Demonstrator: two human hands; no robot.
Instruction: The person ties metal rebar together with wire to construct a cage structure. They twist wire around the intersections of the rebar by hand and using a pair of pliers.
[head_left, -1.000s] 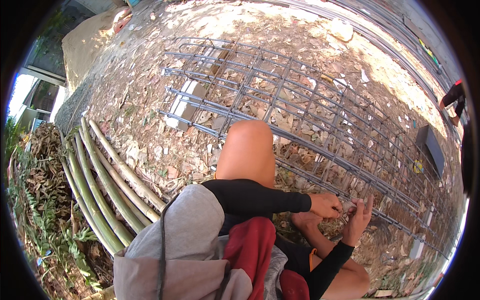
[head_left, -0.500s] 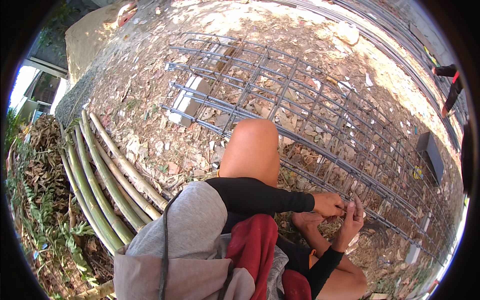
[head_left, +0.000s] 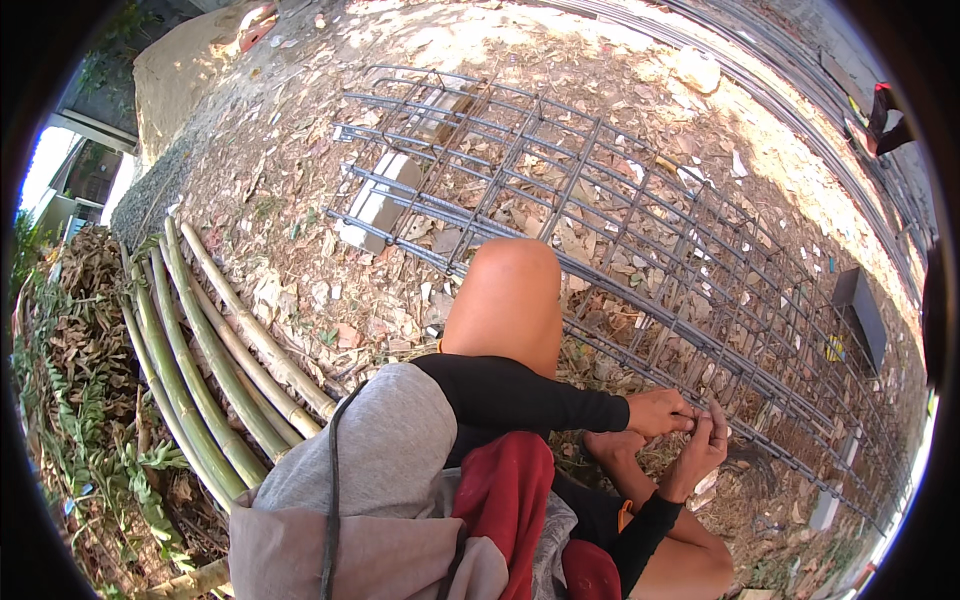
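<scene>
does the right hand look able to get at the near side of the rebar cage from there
Probably yes: the near bars of the rebar cage run just beyond the right hand, with nothing visible blocking, though its fingers meet the left hand.

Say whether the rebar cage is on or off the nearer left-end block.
On: bars of the rebar cage cross over the nearer pale block.

Location: outdoor construction yard, partly sunlit. Indicators: brown bare-earth ground [head_left: 270, 205] littered with dry leaves; gray open-grid steel-bar cage [head_left: 640, 299] over pale rectangular blocks [head_left: 392, 178]; green-and-tan round bamboo poles [head_left: 212, 340] laid side by side; gray loose gravel heap [head_left: 155, 195] beside a smooth tan mound [head_left: 185, 80].
</scene>
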